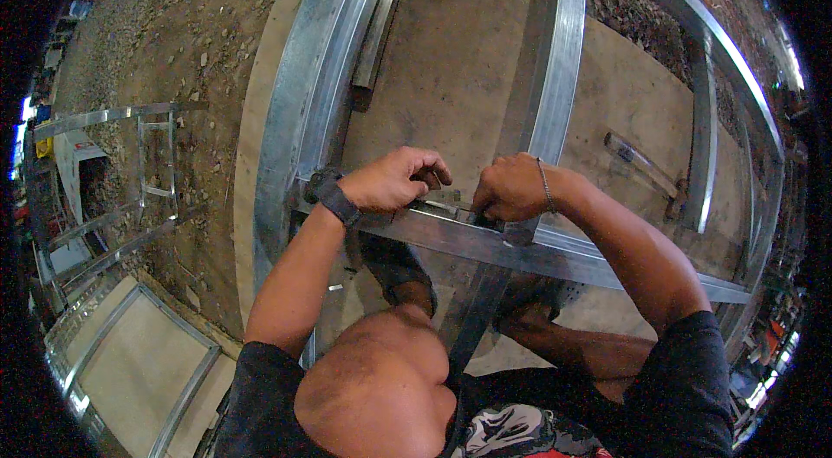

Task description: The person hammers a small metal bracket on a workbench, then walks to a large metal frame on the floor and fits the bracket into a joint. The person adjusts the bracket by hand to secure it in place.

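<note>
Just above a galvanised steel cross rail [451, 235], my left hand [394, 180] is loosely curled, its thumb and index finger apart, with nothing plainly held. My right hand [513, 188] is closed in a fist at the same rail, where an upright steel channel [559, 59] meets it. Whatever its fingers grip is hidden beneath them. Between the two hands a thin, pale metallic piece [438, 208] lies along the rail's edge; its kind is unclear. A dark watch sits on my left wrist and a thin bracelet on my right.
A wide steel side member [316, 51] runs along the left, with a shorter channel piece [381, 25] inside it. A tool like a hammer [637, 156] lies on the board at right. Another metal frame [143, 332] lies lower left. My legs are under the rail.
</note>
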The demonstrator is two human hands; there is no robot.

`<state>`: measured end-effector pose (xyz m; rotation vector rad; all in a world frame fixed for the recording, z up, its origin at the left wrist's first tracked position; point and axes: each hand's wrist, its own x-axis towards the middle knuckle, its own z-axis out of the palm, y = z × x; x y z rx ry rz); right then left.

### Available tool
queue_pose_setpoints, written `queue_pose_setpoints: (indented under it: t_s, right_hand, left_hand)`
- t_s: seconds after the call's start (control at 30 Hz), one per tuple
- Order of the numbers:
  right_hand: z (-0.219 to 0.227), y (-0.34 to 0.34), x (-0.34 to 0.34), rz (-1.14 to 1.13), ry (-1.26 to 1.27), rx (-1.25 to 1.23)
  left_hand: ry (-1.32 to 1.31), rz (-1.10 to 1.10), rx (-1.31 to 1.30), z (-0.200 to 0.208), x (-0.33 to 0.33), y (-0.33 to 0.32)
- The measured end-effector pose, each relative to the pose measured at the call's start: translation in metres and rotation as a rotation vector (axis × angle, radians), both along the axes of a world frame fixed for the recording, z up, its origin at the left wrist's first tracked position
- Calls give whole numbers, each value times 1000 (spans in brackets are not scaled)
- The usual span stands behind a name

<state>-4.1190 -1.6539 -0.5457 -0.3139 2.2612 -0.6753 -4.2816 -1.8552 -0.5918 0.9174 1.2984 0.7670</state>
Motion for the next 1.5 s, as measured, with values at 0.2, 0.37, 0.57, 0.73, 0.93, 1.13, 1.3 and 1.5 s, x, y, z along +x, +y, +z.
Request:
queue_pose_setpoints:
  t_s: [0.2, 0.37, 0.57, 0.73, 0.93, 1.13, 1.3, 1.5]
  right_hand:
    - [-1, 1, 5, -54, 11, -79]
    - [-4, -7, 0, -16, -11, 34]
    - [-17, -10, 4, -51, 43, 48]
    - [-10, -12, 4, -58, 52, 78]
    - [-8, -13, 5, -118, 84, 63]
    - [-4, -12, 1, -72, 72, 80]
    - [-4, -13, 4, -116, 54, 93]
    - [-2, -14, 1, -59, 20, 101]
  left_hand:
    - [-112, 0, -30, -4, -4, 0]
    - [-112, -2, 15, -6, -5, 0]
    - [-100, -26, -30, -5, -2, 1]
    - [-79, 10, -32, -1, -1, 0]
    - [-61, 26, 11, 3, 0, 2]
    - [-79, 53, -16, -1, -2, 4]
    - [75, -1, 1, 6, 1, 8]
    - [103, 61, 62, 3, 5, 1]
